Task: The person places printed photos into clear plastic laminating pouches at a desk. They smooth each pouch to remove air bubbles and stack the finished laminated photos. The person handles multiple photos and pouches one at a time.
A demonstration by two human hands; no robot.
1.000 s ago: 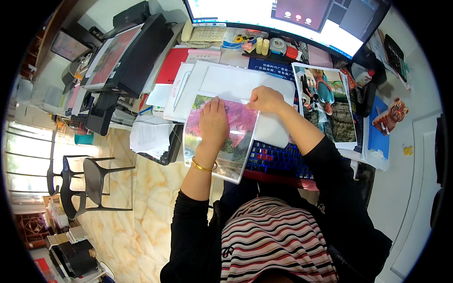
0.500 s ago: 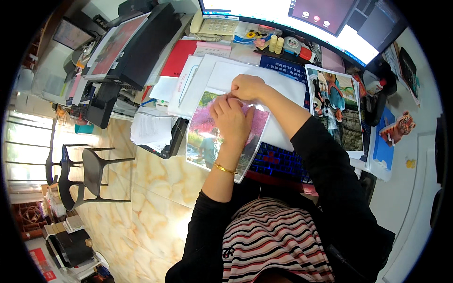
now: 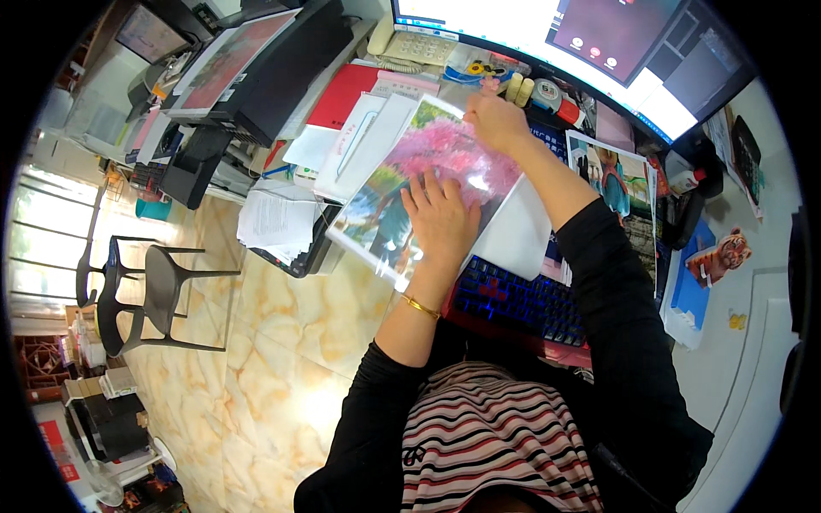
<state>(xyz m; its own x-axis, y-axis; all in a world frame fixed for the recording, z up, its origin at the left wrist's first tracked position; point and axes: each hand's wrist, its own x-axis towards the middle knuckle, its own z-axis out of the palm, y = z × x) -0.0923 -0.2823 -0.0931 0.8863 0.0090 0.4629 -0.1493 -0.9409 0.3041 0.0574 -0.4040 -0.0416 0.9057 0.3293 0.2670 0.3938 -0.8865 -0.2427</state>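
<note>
A glossy photo print (image 3: 428,158) of pink blossom trees lies slanted in front of me, with bright glare on its surface. My left hand (image 3: 440,218) rests flat on it, fingers spread, a gold bangle at the wrist. At the print's far right edge, my right hand (image 3: 500,124) is closed in a pinch on that edge; the fingertips are partly hidden. A white sheet (image 3: 522,235) shows from under the print on the right.
A backlit keyboard (image 3: 522,303) lies close to my body, a monitor (image 3: 658,94) at the back. Other photo prints (image 3: 633,201) lie right, near a tiger cutout (image 3: 723,256). Left are papers (image 3: 278,227), a red folder (image 3: 342,98), a telephone (image 3: 419,47) and a black printer (image 3: 274,81).
The print has turned clockwise and moved farther up, covering more of the white sheets. My right hand has moved away and rightward. My left hand has shifted slightly right, its fingers now spread.
</note>
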